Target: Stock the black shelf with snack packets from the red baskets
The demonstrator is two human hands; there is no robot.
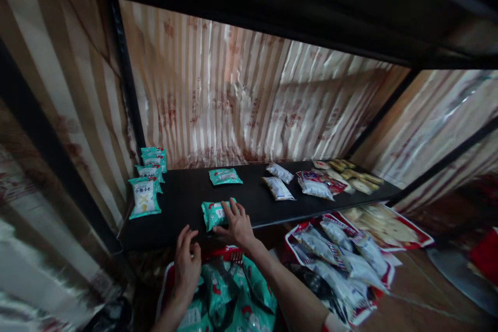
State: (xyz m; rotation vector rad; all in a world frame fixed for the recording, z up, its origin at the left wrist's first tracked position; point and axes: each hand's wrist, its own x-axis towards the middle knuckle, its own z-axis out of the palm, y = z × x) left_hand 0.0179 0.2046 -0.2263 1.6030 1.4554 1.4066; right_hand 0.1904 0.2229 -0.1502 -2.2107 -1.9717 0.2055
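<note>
On the front edge of the black shelf (182,192) lies a teal snack packet (211,213). My right hand (237,225) grips its right end, thumb at the near edge and fingers over the top. My left hand (187,262) hovers in front of the shelf, fingers loosely curled and apart, holding nothing. Below both hands is a red-rimmed basket (166,282) filled with teal packets (218,290). Farther back on the shelf, another teal packet (225,176) lies flat. At the left end, several teal packets (144,197) stand in a row, one behind another.
White-and-blue packets (278,188) lie mid-shelf, with red-and-white packets (319,184) and yellowish packets (358,179) farther right. Below stand a basket of white packets (342,259) and one of pale packets (385,225). Black frame posts (126,72) and striped sheeting (218,98) enclose the shelf.
</note>
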